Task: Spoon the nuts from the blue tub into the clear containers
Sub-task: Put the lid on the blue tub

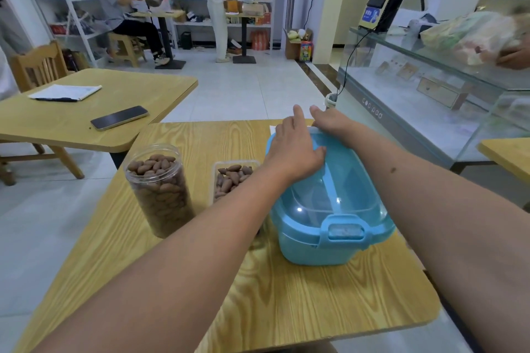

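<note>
A blue tub (329,241) with a translucent blue lid (338,180) stands on the wooden table (286,301), its front latch facing me. My left hand (295,146) lies flat on the lid's far left part, fingers stretched out. At the lid's far edge my right hand (329,120) rests, its fingers bent over the rim. Left of the tub, a tall clear jar (159,189) is full of brown nuts. Between them sits a clear rectangular box (229,178) with nuts, partly hidden by my left forearm. No spoon is visible.
A second wooden table (71,120) at the left carries a phone (120,117) and papers (66,92). A glass counter (430,89) runs along the right. Two people are by the shelves at the back. A white paper (274,127) lies behind the tub.
</note>
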